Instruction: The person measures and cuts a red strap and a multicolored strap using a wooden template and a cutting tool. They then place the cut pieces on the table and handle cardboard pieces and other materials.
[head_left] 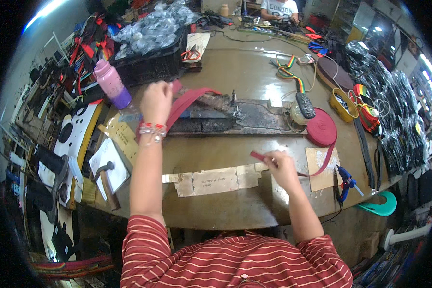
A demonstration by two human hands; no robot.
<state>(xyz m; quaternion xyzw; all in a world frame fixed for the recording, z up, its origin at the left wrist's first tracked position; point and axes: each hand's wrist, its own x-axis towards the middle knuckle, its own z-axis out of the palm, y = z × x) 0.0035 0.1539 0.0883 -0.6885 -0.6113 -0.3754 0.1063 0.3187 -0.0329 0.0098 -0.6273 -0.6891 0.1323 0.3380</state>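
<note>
My left hand (156,102) is closed over the left end of a dark, scorched board (201,126). A dark red webbing strip (189,99) runs out beside the fist and lies across the board; a short red end shows past the fingers. Nearer to me, my right hand (281,168) pinches the free end of red webbing tape (258,156). That tape leads back to a coiled red roll (321,127) on the right. Between my forearms lies a long, patched cardboard strip (218,181) with handwriting, its right end just under my right hand.
A blue glue gun (345,183) lies by a cardboard piece (320,163). On the left are a hammer (108,185) and a pink-purple bottle (111,84). Behind stands a black crate (149,67) of plastic bags. A yellow tub (344,105) sits right; another person (279,12) works opposite.
</note>
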